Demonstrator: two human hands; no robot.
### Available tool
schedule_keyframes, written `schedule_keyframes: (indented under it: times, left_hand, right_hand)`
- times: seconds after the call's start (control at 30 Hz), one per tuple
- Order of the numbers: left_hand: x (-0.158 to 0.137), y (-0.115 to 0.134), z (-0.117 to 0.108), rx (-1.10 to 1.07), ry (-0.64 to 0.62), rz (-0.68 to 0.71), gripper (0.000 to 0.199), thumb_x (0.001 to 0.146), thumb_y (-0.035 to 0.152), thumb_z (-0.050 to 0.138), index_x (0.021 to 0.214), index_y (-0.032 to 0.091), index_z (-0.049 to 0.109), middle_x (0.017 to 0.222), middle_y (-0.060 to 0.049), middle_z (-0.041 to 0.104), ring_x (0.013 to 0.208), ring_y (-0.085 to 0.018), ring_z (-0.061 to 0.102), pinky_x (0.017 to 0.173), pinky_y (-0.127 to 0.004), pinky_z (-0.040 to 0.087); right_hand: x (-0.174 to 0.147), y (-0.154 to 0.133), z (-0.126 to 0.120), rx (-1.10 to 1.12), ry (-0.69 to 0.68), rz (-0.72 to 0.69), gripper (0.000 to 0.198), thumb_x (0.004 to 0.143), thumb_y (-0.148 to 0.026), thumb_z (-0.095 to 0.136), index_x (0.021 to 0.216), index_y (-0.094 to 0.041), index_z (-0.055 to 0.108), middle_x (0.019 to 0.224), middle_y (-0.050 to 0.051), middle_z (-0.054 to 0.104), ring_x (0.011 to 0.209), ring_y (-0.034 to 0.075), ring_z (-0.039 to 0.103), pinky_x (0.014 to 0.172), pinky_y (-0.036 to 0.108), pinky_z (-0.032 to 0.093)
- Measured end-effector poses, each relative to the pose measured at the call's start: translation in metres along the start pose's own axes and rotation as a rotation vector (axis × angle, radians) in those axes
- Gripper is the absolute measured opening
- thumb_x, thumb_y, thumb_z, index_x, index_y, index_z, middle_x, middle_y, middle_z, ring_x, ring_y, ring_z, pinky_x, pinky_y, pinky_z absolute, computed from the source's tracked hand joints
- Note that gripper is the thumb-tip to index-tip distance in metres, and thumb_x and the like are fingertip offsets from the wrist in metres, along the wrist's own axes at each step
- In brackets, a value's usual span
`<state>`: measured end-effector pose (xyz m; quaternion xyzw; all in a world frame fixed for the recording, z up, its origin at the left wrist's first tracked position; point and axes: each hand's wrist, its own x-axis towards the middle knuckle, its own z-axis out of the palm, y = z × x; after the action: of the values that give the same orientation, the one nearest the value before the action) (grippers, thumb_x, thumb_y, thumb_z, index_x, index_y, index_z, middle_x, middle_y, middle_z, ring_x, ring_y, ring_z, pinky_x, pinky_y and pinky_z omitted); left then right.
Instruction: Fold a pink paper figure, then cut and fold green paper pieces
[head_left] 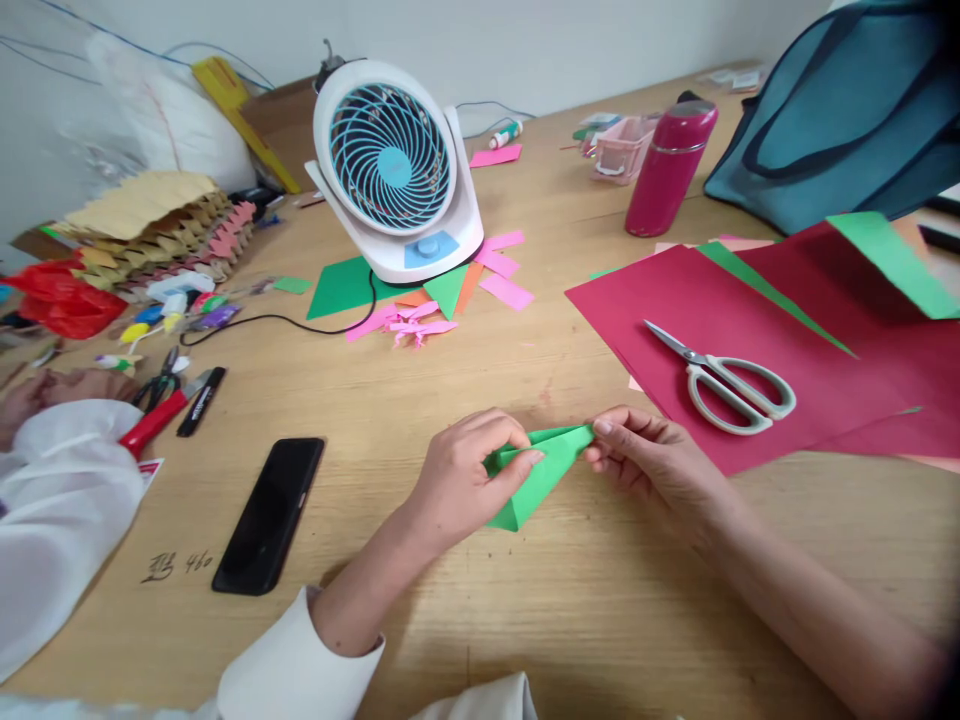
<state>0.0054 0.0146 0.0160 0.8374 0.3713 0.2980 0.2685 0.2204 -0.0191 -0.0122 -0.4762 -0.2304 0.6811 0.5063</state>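
Note:
A folded piece of green paper [545, 470] is held just above the wooden table, between both hands. My left hand [478, 463] pinches its left part, thumb on the near face and fingers behind. At the paper's narrow right tip, my right hand [646, 455] pinches it between thumb and fingers. Scissors [739, 388] with pale handles lie to the right on sheets of dark red paper [645, 310], blades pointing to the far left. A green paper strip [780, 298] rests on those sheets beyond the scissors.
A white fan [396, 170] stands at the back, pink paper strips [506, 290] by its base. A black phone [270, 515] lies left. A co-worker's white sleeve [67, 520] is at far left. A pink flask [670, 168] and teal bag [832, 110] stand back right.

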Motion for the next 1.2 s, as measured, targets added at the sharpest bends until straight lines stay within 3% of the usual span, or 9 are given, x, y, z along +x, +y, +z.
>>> schedule_keyframes:
  times: [0.17, 0.3, 0.5, 0.8, 0.97, 1.2]
  left_hand:
    - [0.001, -0.003, -0.003, -0.009, 0.032, -0.069, 0.012, 0.089, 0.020, 0.063, 0.078, 0.019, 0.059, 0.079, 0.000, 0.064, 0.074, -0.013, 0.059, 0.069, -0.027, 0.044]
    - [0.001, -0.002, -0.003, 0.011, 0.077, -0.107, 0.014, 0.087, 0.021, 0.065, 0.075, 0.018, 0.059, 0.077, 0.000, 0.065, 0.072, -0.013, 0.059, 0.067, -0.026, 0.044]
    - [0.000, -0.002, -0.002, 0.032, 0.111, -0.158, 0.015, 0.084, 0.022, 0.068, 0.072, 0.018, 0.060, 0.073, 0.001, 0.066, 0.066, -0.012, 0.059, 0.063, -0.025, 0.043]
    - [0.001, -0.005, -0.002, 0.049, 0.094, -0.218, 0.015, 0.081, 0.023, 0.070, 0.070, 0.018, 0.062, 0.068, 0.002, 0.065, 0.062, -0.011, 0.057, 0.059, -0.023, 0.041]
    - [0.001, -0.006, 0.000, 0.065, 0.067, -0.226, 0.016, 0.080, 0.022, 0.071, 0.069, 0.019, 0.060, 0.067, 0.003, 0.065, 0.062, -0.011, 0.057, 0.059, -0.023, 0.041]
    - [0.001, -0.009, 0.003, 0.065, 0.007, -0.254, 0.016, 0.080, 0.023, 0.071, 0.071, 0.019, 0.059, 0.069, 0.003, 0.065, 0.061, -0.011, 0.056, 0.060, -0.024, 0.041]
  right_hand:
    - [0.000, 0.002, -0.001, -0.071, 0.004, -0.048, 0.031, 0.065, -0.042, 0.088, 0.072, -0.019, 0.069, 0.064, 0.001, 0.070, 0.059, 0.011, 0.064, 0.058, 0.022, 0.052]
    - [0.001, 0.004, -0.002, -0.167, -0.001, -0.090, 0.030, 0.071, -0.044, 0.083, 0.073, -0.021, 0.065, 0.060, -0.001, 0.066, 0.051, 0.010, 0.056, 0.050, 0.023, 0.043]
    - [0.003, 0.007, -0.003, -0.335, -0.005, -0.245, 0.030, 0.074, -0.045, 0.079, 0.073, -0.021, 0.060, 0.057, -0.003, 0.056, 0.049, 0.009, 0.045, 0.048, 0.025, 0.035]
    - [-0.005, 0.003, -0.005, -0.631, -0.144, -0.397, 0.008, 0.091, -0.029, 0.058, 0.089, -0.023, 0.062, 0.079, 0.000, 0.057, 0.070, 0.014, 0.052, 0.061, 0.027, 0.041]
    - [-0.008, -0.001, -0.007, -0.906, -0.211, -0.482, 0.020, 0.095, -0.021, 0.048, 0.094, -0.022, 0.067, 0.082, 0.002, 0.057, 0.072, 0.015, 0.052, 0.064, 0.029, 0.040]
    - [-0.008, 0.000, -0.011, -1.037, -0.252, -0.485, 0.026, 0.095, -0.020, 0.048, 0.106, -0.025, 0.071, 0.079, 0.001, 0.052, 0.065, 0.013, 0.050, 0.057, 0.027, 0.039]
